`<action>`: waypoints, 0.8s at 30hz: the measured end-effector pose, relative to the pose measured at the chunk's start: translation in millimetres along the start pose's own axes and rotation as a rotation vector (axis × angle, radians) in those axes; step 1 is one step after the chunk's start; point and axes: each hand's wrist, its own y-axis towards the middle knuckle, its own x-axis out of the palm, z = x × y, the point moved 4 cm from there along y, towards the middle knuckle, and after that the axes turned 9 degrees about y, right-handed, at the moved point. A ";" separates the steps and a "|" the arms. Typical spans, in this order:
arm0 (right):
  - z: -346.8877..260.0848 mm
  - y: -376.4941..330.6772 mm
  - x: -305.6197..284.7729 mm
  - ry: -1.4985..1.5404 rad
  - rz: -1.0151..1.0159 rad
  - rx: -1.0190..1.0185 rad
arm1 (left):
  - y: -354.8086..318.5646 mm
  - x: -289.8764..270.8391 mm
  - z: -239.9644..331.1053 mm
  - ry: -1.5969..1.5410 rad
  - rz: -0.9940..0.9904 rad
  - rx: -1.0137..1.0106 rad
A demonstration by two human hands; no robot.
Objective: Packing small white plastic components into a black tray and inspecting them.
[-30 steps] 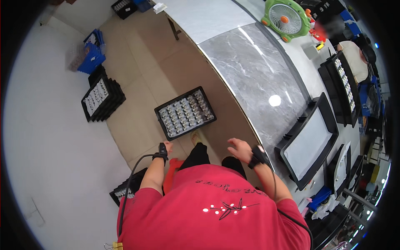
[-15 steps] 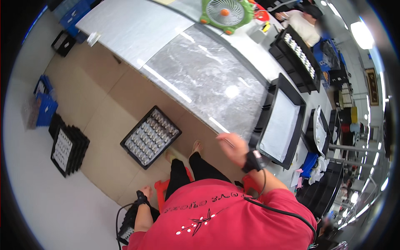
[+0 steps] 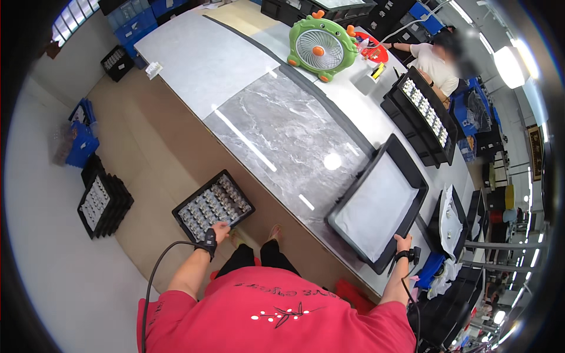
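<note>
- My left hand (image 3: 219, 232) sits at lower centre-left of the frame, with its grip closed on the near edge of a black parts tray (image 3: 213, 206).
- The parts tray is filled with rows of small pale components and hangs over the brown floor (image 3: 141, 170), just left of the tabletop edge.
- My right hand (image 3: 403, 242) sits at lower right of the frame, with its grip closed on the near corner of an empty black tray (image 3: 379, 206).
- The empty black tray has a pale, bare inner surface. It lies tilted across the near edge of the tabletop (image 3: 276, 123), right of centre.
- Both wrists carry a dark strap, and a black cable (image 3: 154, 276) runs from the left wrist toward the lower edge of the frame.
- The tabletop runs diagonally from upper left to lower right. Its middle section is grey marble pattern and its far section is plain pale grey.
- A green desk fan (image 3: 321, 47) stands on the tabletop at upper centre of the frame.
- A stack of black trays (image 3: 421, 115) holding components lies on the tabletop at upper right, well apart from my hands.
- Another person in a white shirt (image 3: 438, 62) sits behind that stack at upper right.
- A second stack of loaded black trays (image 3: 103, 203) rests on the floor at centre left, near blue crates (image 3: 79, 138).
</note>
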 end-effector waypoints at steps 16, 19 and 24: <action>-164.8 -76.8 278.3 0.280 -0.107 -0.283 | -61.7 -59.1 -186.4 -0.134 0.310 -0.120; -228.5 -190.4 285.4 -0.075 0.181 -0.944 | -96.4 -82.3 -259.2 -0.183 0.377 -0.268; -238.9 -414.6 365.1 0.370 -0.619 -0.902 | -97.4 -101.2 -392.8 -0.013 0.555 -0.439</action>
